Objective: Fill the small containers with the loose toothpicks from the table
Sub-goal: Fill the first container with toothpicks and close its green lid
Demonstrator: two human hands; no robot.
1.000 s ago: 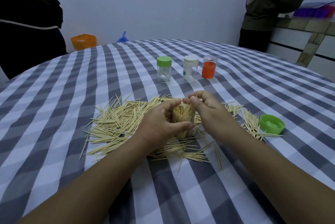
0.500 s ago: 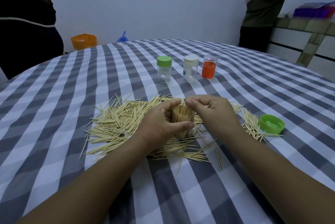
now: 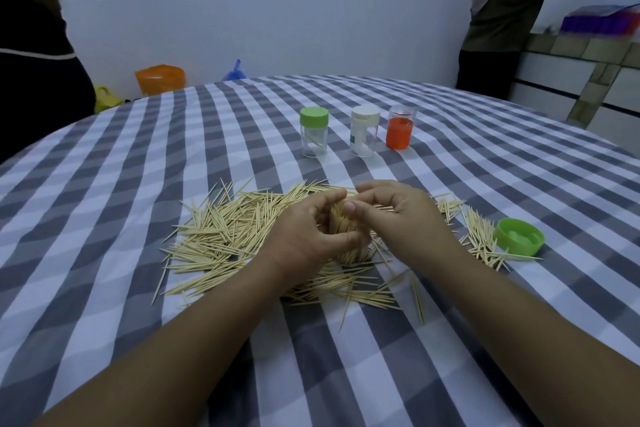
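Observation:
A small clear container [image 3: 343, 229] packed with upright toothpicks stands in the middle of a spread of loose toothpicks [image 3: 228, 232] on the checked tablecloth. My left hand [image 3: 308, 236] grips the container from the left, thumb across its front. My right hand [image 3: 398, 212] hovers over its mouth with curled fingers, thumb tip on the toothpick tops. A loose green lid [image 3: 519, 237] lies to the right beside more toothpicks [image 3: 481, 236]. Farther back stand a green-lidded container [image 3: 314, 131], a white-lidded container [image 3: 363, 130] and an orange container [image 3: 400, 127].
The round table's grey-and-white checked cloth [image 3: 138, 184] reaches every side. One person in dark clothes [image 3: 41, 46] stands at the far left, another person [image 3: 512, 11] at the far right by a tiled counter. An orange bag [image 3: 159, 78] lies on the floor behind.
My right hand has lowered slightly and shifted left over the container's mouth, its thumb now on the toothpick tops. My left hand keeps its grip on the container.

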